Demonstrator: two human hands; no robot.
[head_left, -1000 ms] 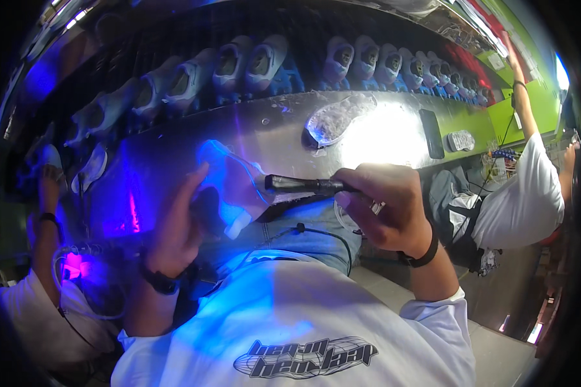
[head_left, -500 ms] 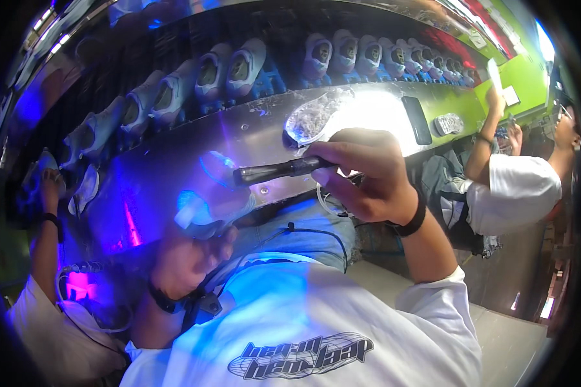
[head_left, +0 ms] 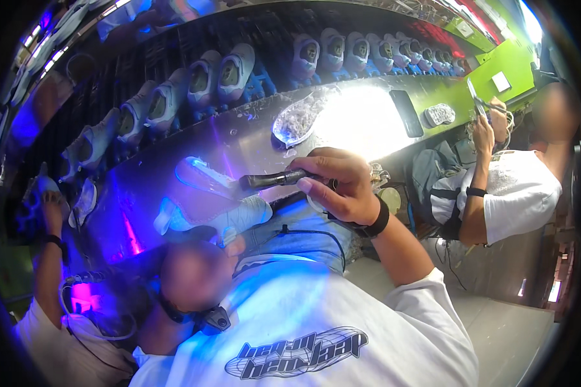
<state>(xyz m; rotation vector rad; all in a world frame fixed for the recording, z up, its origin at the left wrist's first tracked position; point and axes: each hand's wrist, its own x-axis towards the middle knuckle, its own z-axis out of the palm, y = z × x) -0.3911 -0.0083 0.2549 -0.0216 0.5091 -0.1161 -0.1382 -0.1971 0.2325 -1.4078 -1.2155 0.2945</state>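
My right hand (head_left: 345, 184) grips a black flashlight (head_left: 265, 181), held level above the near edge of the bench and aimed left. Blue light falls on a pale shoe (head_left: 229, 216) lying sideways in front of my body. My left hand (head_left: 197, 274), partly blurred, is closed on the shoe's near side, with a fingertip against it. Behind the shoe, a long pale piece lit blue (head_left: 203, 174) rests over the bench; whether it joins the shoe I cannot tell. A pale shoe sole (head_left: 295, 120) lies beyond the flashlight.
A row of white shoes (head_left: 235, 68) stands on blue supports along a dark conveyor behind the metal bench (head_left: 252, 132). A black phone (head_left: 407, 113) and another pale sole (head_left: 439, 115) lie at right. A co-worker's hand (head_left: 51, 209) touches a shoe at left; another co-worker (head_left: 503, 184) sits at right.
The shoe has turned in my left hand and shows more of its side. My right hand has shifted slightly left with the flashlight. The right co-worker's raised hand has come down.
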